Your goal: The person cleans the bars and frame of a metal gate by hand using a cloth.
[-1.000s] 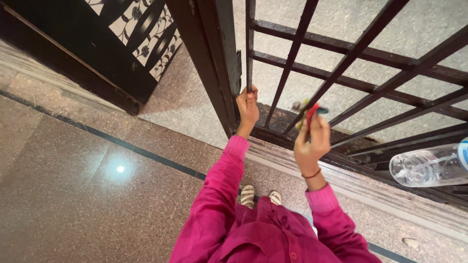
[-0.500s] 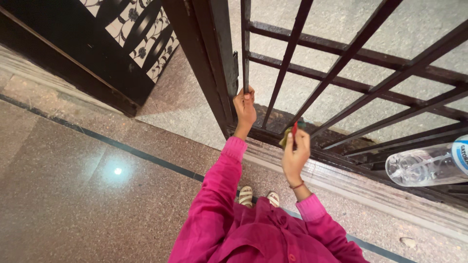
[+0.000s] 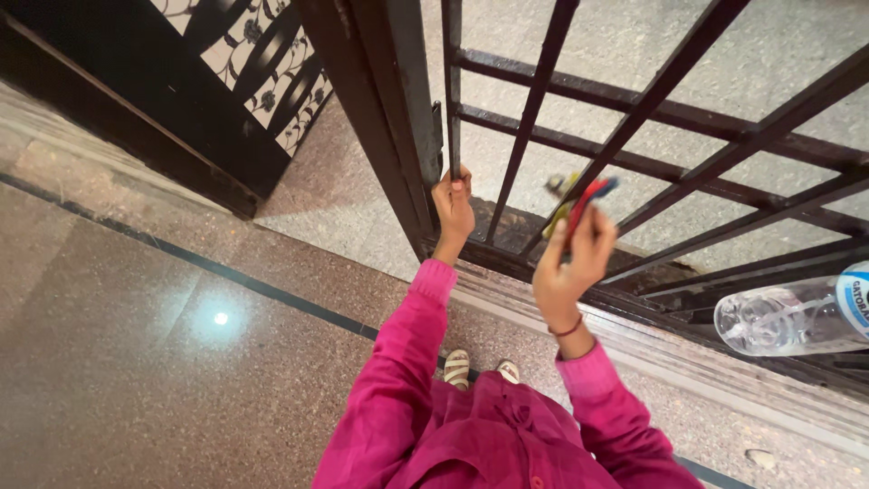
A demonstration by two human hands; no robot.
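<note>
The left hand (image 3: 454,201) was closed around a thin vertical bar of the dark metal gate (image 3: 543,81), low down near the frame. The right hand (image 3: 568,263) was raised just beside it, fingers curled shut on a small bunch of slim red, blue and yellow objects (image 3: 584,197); motion blur hid what they were. To the right of that hand lay a clear plastic bottle (image 3: 787,317), cut off by the edge. Pink sleeves (image 3: 398,362) hid the forearms.
</note>
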